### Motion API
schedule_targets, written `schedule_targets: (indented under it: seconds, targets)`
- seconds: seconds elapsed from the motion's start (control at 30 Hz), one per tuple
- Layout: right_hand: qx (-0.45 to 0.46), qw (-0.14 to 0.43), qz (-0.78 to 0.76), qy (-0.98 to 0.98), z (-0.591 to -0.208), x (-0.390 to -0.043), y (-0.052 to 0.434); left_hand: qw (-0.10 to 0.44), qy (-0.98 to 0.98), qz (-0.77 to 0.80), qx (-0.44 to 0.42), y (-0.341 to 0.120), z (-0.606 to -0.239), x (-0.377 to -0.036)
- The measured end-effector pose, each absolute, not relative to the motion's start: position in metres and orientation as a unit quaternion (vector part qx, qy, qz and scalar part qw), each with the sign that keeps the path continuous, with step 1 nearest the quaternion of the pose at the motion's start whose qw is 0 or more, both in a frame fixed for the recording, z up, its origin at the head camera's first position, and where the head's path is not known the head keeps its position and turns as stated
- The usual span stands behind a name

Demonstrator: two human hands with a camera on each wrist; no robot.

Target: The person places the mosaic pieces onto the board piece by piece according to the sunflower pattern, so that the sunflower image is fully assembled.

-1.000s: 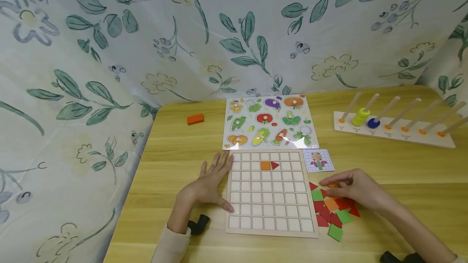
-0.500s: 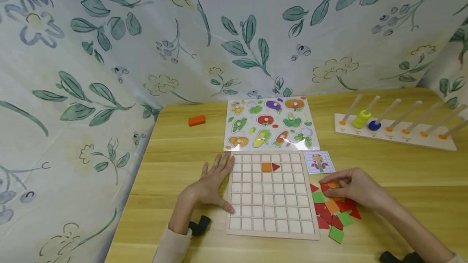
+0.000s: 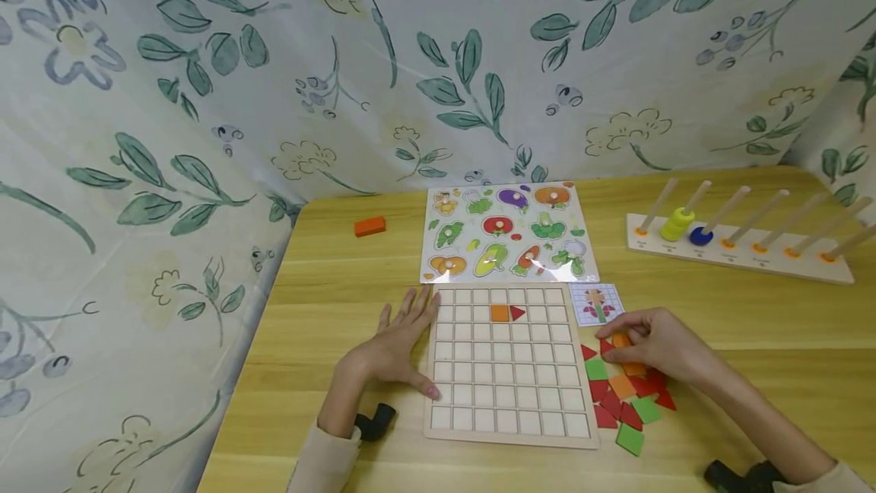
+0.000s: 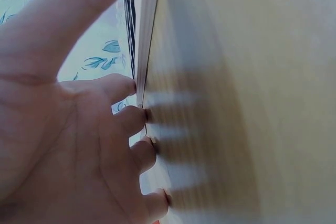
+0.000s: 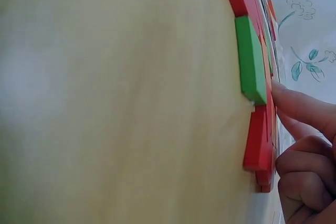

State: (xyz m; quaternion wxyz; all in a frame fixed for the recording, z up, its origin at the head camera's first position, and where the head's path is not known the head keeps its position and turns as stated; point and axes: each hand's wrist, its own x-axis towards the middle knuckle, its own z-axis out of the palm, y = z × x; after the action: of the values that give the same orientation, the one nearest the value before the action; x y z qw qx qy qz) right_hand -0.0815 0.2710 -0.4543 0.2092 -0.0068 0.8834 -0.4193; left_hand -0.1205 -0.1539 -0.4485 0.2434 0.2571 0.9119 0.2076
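My left hand (image 3: 397,352) is spread at the left edge of a wooden grid board (image 3: 509,440), with thumb and fingertips touching its frame. The left wrist view shows that hand's straight fingers (image 4: 123,87) reaching to the board's side. An orange square (image 3: 500,313) and a red triangle (image 3: 517,313) sit side by side in the board's second row. To the right of the board, my right hand (image 3: 660,345) pinches another red triangular tile (image 3: 605,347) between thumb and index finger, over a loose pile. Its other fingers are curled in the right wrist view.
Red, orange and green tiles (image 3: 630,439) lie scattered beside the board. A pattern card (image 3: 597,304) touches its upper right corner. Behind are a vegetable puzzle (image 3: 472,230), an orange block (image 3: 370,227) and a peg stand (image 3: 746,253) with yellow and blue rings.
My right hand has shifted slightly up and away within the pile, and the red triangular tile now shows between its thumb and index finger. The left hand stays in place.
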Motion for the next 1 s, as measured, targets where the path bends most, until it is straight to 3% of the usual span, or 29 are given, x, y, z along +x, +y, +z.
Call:
schedule_targets:
  seconds: [0.67, 1.0]
  targets:
    - [-0.052, 0.191, -0.403, 0.894, -0.451, -0.085, 0.273, 0.243, 0.912, 0.209, 0.257, -0.155, -0.449, -0.122]
    - [-0.029, 0.169, -0.423, 0.890, -0.429, -0.097, 0.224, 0.244, 0.911, 0.210, 0.258, -0.154, -0.450, -0.121]
